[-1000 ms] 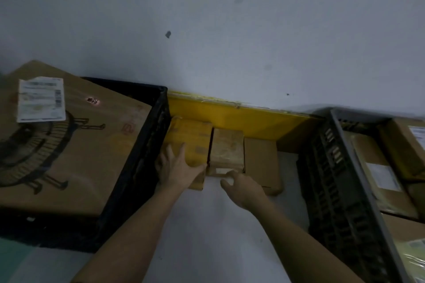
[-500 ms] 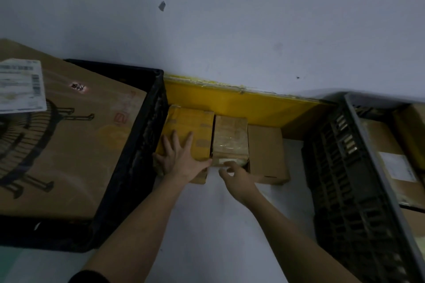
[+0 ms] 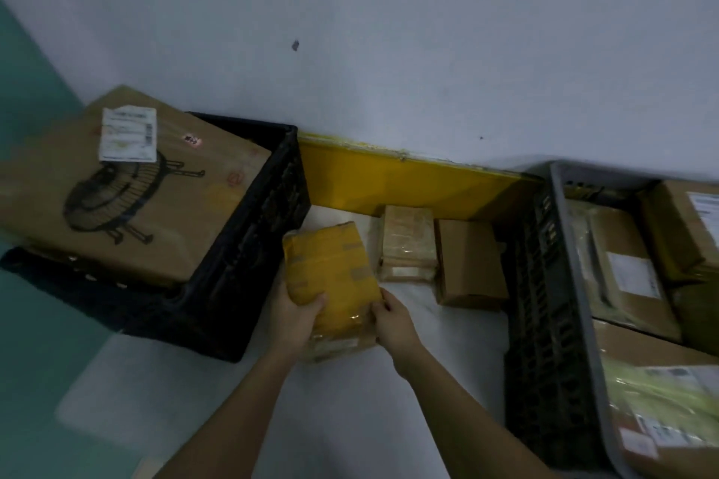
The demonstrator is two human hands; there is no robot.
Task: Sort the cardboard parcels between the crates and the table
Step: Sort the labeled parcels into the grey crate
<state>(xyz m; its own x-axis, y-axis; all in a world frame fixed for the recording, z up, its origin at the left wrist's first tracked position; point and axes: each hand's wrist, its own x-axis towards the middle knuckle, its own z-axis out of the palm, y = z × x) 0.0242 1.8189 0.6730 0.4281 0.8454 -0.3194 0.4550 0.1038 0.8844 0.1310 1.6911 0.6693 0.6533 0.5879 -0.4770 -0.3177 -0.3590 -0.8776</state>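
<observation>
Yellow parcel [image 3: 330,276] above table [image 3: 447,342] btwn crates, long axis twd wall, far end tilted up; left hand [image 3: 297,313] & right hand [image 3: 391,319] both grip near end.

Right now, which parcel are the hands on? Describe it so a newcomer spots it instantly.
Look at the white table between the black crate on the left and the grey crate on the right. Three small parcels sit in that gap; the held one is the yellow taped parcel, nearest the black crate, gripped by the left hand and right hand. Its neighbours are a clear-wrapped parcel and a plain brown box.
</observation>
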